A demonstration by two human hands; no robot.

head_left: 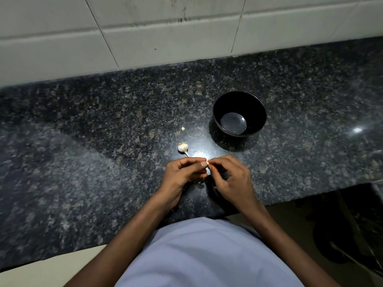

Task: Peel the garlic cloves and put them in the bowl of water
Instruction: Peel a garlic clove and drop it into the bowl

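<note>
I see the small pale garlic clove (207, 163) pinched between left hand (186, 172) and right hand (230, 175) over the speckled dark granite counter (103, 141), fingertips closed on it, probably to strip skin. The black round water bowl (257, 106) stands near, clove-free.

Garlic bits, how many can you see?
3: a garlic bulb on the counter, a small scrap beyond it, and a clove pinched between both hands' fingers. More may hide under the hands.

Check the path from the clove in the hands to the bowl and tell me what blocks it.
Nothing visible blocks it. The clove is pinched between both hands; the bowl stands open beyond the right hand, bare counter between.
</note>
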